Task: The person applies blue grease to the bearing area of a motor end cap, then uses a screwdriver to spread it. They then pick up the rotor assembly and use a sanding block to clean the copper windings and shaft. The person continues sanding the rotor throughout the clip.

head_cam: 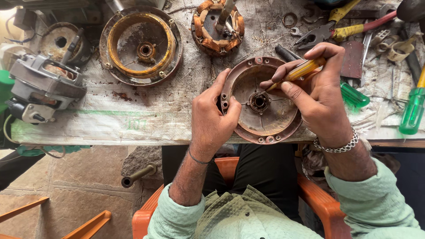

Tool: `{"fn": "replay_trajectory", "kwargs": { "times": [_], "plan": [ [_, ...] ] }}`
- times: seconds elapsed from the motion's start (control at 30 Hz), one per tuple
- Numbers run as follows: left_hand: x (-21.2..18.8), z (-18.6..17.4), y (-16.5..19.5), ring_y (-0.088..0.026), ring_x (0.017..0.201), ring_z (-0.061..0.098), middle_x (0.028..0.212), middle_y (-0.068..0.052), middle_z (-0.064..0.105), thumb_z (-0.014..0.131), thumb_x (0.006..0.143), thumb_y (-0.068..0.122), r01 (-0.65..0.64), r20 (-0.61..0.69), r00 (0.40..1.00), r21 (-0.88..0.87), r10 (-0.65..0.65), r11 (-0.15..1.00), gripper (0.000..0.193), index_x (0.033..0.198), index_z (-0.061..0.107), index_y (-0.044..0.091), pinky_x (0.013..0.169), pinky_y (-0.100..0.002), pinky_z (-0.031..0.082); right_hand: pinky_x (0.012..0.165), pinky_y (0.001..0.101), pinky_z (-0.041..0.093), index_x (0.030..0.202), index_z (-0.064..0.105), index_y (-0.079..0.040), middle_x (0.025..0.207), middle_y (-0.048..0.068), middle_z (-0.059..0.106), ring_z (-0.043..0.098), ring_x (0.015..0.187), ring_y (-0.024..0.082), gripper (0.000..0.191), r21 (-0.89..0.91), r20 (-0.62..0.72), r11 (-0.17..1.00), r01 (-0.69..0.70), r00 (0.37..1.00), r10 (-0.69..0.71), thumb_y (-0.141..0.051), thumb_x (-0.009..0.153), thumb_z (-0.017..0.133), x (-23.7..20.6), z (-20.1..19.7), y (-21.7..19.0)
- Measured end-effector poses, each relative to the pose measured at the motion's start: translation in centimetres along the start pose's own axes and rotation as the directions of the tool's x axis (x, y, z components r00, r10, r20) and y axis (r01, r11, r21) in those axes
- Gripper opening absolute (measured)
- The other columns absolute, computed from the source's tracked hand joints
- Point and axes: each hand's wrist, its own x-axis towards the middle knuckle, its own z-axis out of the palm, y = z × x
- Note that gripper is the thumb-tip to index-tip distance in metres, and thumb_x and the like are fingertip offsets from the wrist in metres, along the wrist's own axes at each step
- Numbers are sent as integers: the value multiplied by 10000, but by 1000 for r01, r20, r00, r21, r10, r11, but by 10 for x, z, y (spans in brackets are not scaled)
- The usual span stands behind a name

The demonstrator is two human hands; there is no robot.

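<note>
Lap: I sit in an orange plastic chair (230, 167), forearms out over the workbench (133, 119) edge.
Left hand: my left hand (212, 119) clamps the near-left rim of the round motor end cover (265, 119), thumb inside, fingers curled over the edge, pinning it flat at the bench's near edge.
Right hand: my right hand (316, 95) pinches a yellow-handled screwdriver (299, 72) pen-style, wrist bent, tip angled down toward the centre bearing (259, 101).
Progress: I judge the motor already stripped; the cover lies open, the bearing seat is in work, and reassembly is all ahead.
Further back: the copper-wound stator (218, 27) and a second, yellowed housing shell (141, 44) lie apart from my cover.
Left: a grey motor body (44, 86).
Far right: pliers (321, 34) and green-handled screwdrivers (412, 110).
</note>
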Motion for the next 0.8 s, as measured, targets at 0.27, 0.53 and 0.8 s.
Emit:
{"fn": "replay_trajectory", "kwargs": {
  "times": [0.27,0.53,0.8],
  "plan": [
    [0,-1,-1,-96,597,667,821,-133,732,603,856,54,17,10,1000,1,-17,1000,580,1413,560,-100,522,-293,545,1092,440,624,1330,203,-147,1231,198,578,704,1197,302,477,-17,43,998,52,998,-51,180,1091,454,0,-2,1],
    [0,0,-4,-94,591,657,810,-132,719,603,861,49,12,16,1000,14,-12,1000,578,1418,554,-98,497,-293,532,1117,445,624,1383,206,-157,1272,226,590,673,1232,293,547,-151,158,974,170,976,-146,197,1053,460,3,0,-1],
    [-1,0,-3,-89,587,640,800,-114,712,602,865,49,8,11,1000,6,-8,1000,575,1420,556,-96,493,-288,515,1076,448,597,1419,213,-188,1223,211,593,686,1185,274,558,-105,128,988,116,986,-103,182,1087,466,2,1,-1]
  ]
}}
